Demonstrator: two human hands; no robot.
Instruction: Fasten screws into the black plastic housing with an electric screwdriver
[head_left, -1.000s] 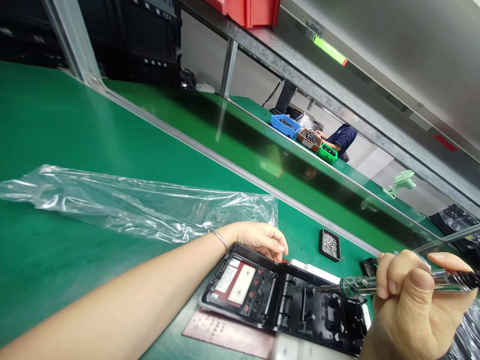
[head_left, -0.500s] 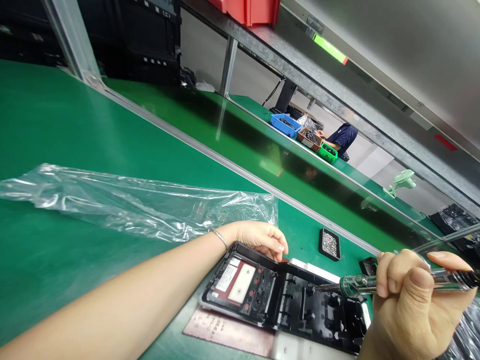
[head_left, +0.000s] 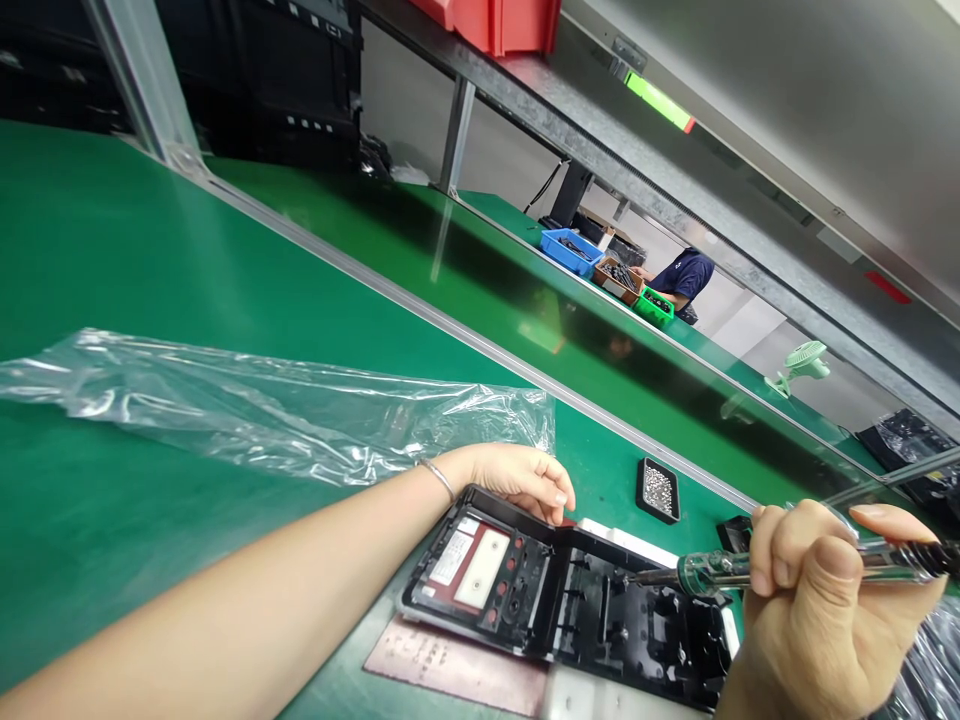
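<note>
An opened black plastic device casing lies on the green bench at the bottom middle, its inside facing up with a red and white panel at its left. My left hand curls over the casing's far left edge and grips it. My right hand is closed round a screwdriver with a clear green handle. Its tip touches the inside of the casing near the middle.
A crumpled clear plastic bag lies left of the casing. A small black tray of screws sits just behind it. Under the casing lie a brownish mat and a white block. Across the conveyor another person works beside blue, brown and green bins.
</note>
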